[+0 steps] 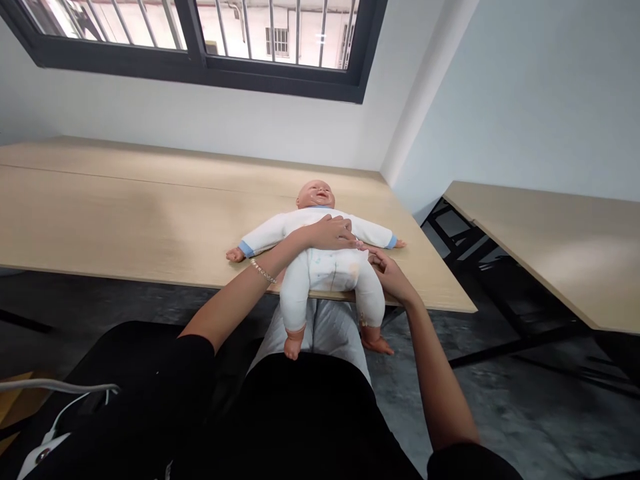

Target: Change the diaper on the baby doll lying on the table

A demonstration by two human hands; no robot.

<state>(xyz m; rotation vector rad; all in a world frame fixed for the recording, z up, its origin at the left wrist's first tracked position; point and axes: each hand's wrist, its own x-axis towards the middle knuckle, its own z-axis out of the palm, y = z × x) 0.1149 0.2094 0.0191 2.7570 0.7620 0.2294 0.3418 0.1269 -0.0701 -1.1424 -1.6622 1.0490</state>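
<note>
A baby doll in a white suit with blue cuffs lies on its back at the front edge of a long wooden table. Its arms are spread and its legs hang over the edge. My left hand lies flat on the doll's chest, fingers stretched out. My right hand is at the doll's hip on the right side, fingers curled against the suit there. Whether it grips the cloth I cannot make out.
A second wooden table stands to the right, with a gap and black frame legs between the two. A barred window is on the wall behind. White cable lies at my lower left.
</note>
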